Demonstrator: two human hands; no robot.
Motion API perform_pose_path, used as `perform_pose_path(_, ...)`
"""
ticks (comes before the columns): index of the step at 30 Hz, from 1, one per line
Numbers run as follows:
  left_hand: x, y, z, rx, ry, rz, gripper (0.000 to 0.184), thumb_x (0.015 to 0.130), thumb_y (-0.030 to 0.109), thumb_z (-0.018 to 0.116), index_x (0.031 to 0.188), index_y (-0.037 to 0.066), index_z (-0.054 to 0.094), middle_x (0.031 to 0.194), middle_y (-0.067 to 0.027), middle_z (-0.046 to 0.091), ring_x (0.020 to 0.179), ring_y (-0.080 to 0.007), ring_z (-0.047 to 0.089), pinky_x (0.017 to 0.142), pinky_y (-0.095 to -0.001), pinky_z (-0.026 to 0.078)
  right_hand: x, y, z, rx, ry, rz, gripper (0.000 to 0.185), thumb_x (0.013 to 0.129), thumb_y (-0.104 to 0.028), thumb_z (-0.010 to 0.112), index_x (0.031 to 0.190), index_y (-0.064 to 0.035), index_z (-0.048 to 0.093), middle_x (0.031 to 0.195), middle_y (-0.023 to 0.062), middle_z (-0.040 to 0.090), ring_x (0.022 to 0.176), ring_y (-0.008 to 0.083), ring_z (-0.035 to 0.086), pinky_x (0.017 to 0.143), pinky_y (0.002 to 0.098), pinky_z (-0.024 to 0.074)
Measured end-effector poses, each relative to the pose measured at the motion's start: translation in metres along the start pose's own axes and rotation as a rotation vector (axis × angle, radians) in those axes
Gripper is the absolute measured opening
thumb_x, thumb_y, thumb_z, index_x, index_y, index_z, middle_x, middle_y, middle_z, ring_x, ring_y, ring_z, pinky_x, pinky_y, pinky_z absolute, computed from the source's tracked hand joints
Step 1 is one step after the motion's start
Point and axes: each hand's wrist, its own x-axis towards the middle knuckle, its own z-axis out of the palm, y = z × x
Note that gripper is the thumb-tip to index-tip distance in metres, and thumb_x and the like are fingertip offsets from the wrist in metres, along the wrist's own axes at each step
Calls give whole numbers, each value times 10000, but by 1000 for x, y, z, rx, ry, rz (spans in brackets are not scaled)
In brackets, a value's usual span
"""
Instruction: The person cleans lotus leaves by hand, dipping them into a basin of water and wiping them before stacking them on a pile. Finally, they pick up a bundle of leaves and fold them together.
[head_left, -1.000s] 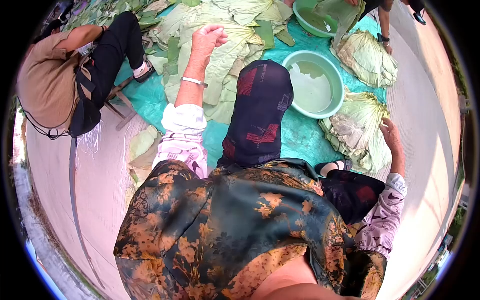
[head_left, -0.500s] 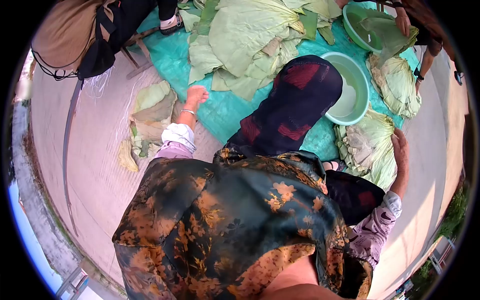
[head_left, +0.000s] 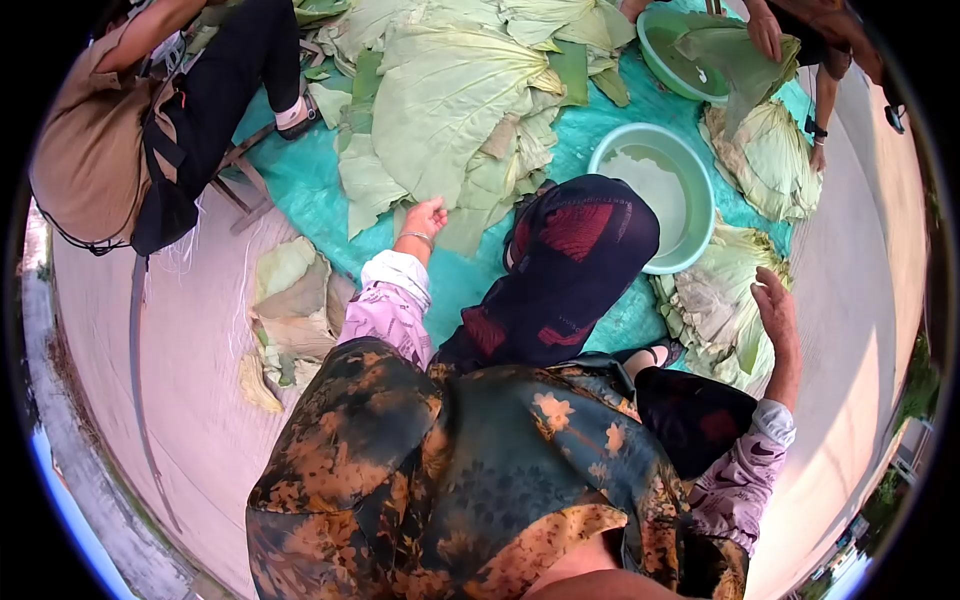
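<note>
Clear of the leaf pile [head_left: 455, 100] half a second ago, the left hand [head_left: 427, 218] now curls at its near edge, any pinch impossible to confirm; the right hand [head_left: 776, 306] hangs open beside a leaf bundle [head_left: 735, 320].

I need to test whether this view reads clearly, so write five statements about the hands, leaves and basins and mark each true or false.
1. The left hand has a bracelet at its wrist. True.
2. The right hand is dipped in a basin. False: the right hand is at the edge of the nearer leaf bundle.
3. The large leaf pile lies on a turquoise sheet. True.
4. Only one basin is in view. False: there is a pale turquoise basin and a green basin.
5. A co-worker's hand has hold of a green leaf. True.
</note>
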Motion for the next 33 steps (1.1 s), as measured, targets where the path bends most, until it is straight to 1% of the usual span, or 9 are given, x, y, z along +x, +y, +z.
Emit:
perform_pose_path(7, -52, -37, -67, 207, -38, 48, 156, 767, 85, 687, 830, 82, 545, 681, -44, 567, 550, -163, 546, 503, -333, 484, 3, 5, 6, 59, -35, -29, 381, 868, -181, 583, 1211, -41, 495, 1076, 177, 598, 890, 212, 603, 774, 328, 482)
perform_pose_path(14, -88, -103, -139, 608, 44, -143, 141, 743, 106, 692, 820, 77, 578, 673, -64, 601, 504, -177, 564, 446, -347, 472, 6, -3, 4, 50, -54, -64, 375, 876, -194, 573, 1208, -40, 495, 1069, 164, 600, 931, 211, 591, 804, 319, 469)
perform_pose_path(17, -83, -110, -134, 1012, 81, -269, 97, 729, 78, 662, 810, 57, 613, 708, -98, 631, 539, -206, 611, 450, -358, 483, 4, -3, 4, 58, -66, -61, 375, 875, -188, 574, 1211, -40, 494, 1069, 164, 599, 937, 214, 589, 814, 322, 467)
perform_pose_path(20, -117, -78, -94, 1763, -115, -284, 108, 715, 78, 624, 814, 35, 637, 754, -133, 647, 590, -232, 645, 515, -364, 510, 4, 2, 4, 68, -65, -62, 376, 875, -180, 575, 1214, -41, 493, 1074, 165, 597, 946, 216, 586, 827, 325, 462)
perform_pose_path(22, -123, -49, -60, 2109, -162, -139, 173, 729, 108, 594, 865, 16, 649, 879, -167, 660, 741, -267, 669, 646, -362, 526, 4, 4, 4, 87, -58, -57, 374, 874, -174, 575, 1215, -42, 494, 1077, 164, 597, 955, 217, 585, 836, 327, 459)
perform_pose_path(25, -107, -23, -5, 1918, 16, 548, 177, 772, 147, 562, 871, 25, 643, 955, -181, 638, 932, -354, 600, 777, -428, 485, -1, 5, 0, 106, -56, -14, 372, 877, -172, 574, 1215, -39, 496, 1083, 162, 596, 974, 217, 581, 847, 329, 455)
perform_pose_path(28, -103, 8, 64, 1712, -39, 1137, 292, 739, 165, 611, 1018, 92, 570, 1081, -131, 548, 1049, -320, 506, 830, -425, 440, -3, 8, 0, 99, -51, 5, 372, 879, -173, 572, 1215, -32, 496, 1087, 162, 595, 986, 219, 579, 852, 330, 453)
perform_pose_path(32, -55, 32, 136, 1764, 112, 1518, 458, 720, 157, 670, 1136, 66, 500, 1178, -107, 497, 1158, -281, 417, 943, -429, 338, -2, -1, -3, 87, -43, 15, 378, 880, -178, 573, 1218, -27, 494, 1085, 161, 595, 982, 221, 579, 850, 330, 453)
perform_pose_path(33, -35, 34, 143, 1748, 153, 1576, 371, 745, 144, 617, 1097, 71, 523, 1137, -100, 509, 1130, -274, 430, 942, -428, 332, -1, -1, -2, 89, -43, 12, 379, 880, -179, 574, 1218, -26, 494, 1084, 160, 596, 983, 220, 578, 849, 330, 454)
